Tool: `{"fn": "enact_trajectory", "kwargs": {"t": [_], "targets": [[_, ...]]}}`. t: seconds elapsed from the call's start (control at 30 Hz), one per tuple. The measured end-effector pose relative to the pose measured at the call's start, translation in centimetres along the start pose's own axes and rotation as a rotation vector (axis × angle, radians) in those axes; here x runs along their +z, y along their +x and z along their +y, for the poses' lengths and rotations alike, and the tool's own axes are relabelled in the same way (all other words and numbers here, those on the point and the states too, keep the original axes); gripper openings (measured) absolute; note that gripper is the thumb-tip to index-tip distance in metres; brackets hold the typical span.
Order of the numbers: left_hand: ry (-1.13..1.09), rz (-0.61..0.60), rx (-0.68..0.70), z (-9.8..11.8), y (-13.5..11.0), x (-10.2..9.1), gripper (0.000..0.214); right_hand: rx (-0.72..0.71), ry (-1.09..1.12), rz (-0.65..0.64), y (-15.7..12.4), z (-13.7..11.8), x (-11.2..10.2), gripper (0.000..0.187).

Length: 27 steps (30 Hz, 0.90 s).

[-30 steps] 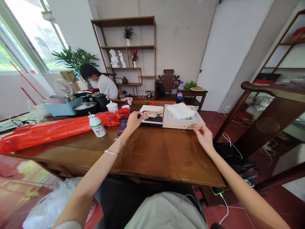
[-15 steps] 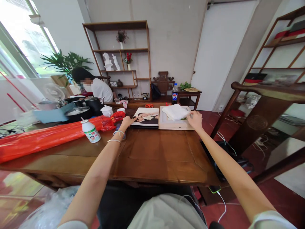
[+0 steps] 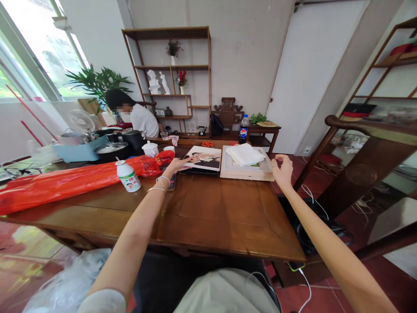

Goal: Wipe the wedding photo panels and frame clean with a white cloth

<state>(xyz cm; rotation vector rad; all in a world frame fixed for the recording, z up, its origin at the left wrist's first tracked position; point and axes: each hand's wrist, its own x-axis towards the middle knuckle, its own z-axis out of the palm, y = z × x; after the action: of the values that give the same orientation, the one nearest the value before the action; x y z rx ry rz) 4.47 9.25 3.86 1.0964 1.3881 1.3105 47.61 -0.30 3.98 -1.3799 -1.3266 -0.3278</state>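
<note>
table: one, brown wood, spread wide before you.
red-wrapped roll: one, shiny plastic, stretched out to your left.
pale frame: one, light wood sides, flat on the table's far half.
photo board: one, pale ground, printed figures in dark and white; just left of the frame, above something black. near edge faces you; long axis seems to run left-right, but foreshortening leaves it unsure.
white cloth: one, folded, on the frame.
your left hand: pinching the board's left edge.
your right hand: fingers loosely curled, parted, beside the frame's right edge; you can't tell whether they touch.
bottles: two; white bottle near the roll, cola bottle beyond the frame.
phone: one, beside your left wrist.
</note>
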Motion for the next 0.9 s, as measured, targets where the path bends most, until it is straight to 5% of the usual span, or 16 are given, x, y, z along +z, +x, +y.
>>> {"fn": "enact_trajectory", "kwargs": {"t": [0.13, 0.33, 0.63, 0.77, 0.9], "targets": [[-0.157, -0.021, -0.054, -0.3, 0.0, 0.9, 0.018, 0.016, 0.068, -0.007, -0.6, -0.5, -0.2, 0.019], [-0.331, 0.125, 0.012, -0.2, -0.6, 0.7, 0.011, 0.058, 0.187, -0.023, -1.4, -1.7, -1.2, 0.023], [-0.492, 0.308, 0.166, 3.2, -3.5, -5.7, 0.015, 0.124, 0.432, 0.0, -2.1, -6.2, -3.3, 0.021], [-0.431, 0.137, 0.124, 5.0, -5.9, -6.5, 0.018, 0.359, 0.787, -0.343, -2.9, -9.6, -2.3, 0.026], [-0.297, -0.088, 0.01, 5.0, -9.1, -4.3, 0.027, 0.632, 1.024, -0.815, -3.7, -12.0, -1.8, 0.046]]}}
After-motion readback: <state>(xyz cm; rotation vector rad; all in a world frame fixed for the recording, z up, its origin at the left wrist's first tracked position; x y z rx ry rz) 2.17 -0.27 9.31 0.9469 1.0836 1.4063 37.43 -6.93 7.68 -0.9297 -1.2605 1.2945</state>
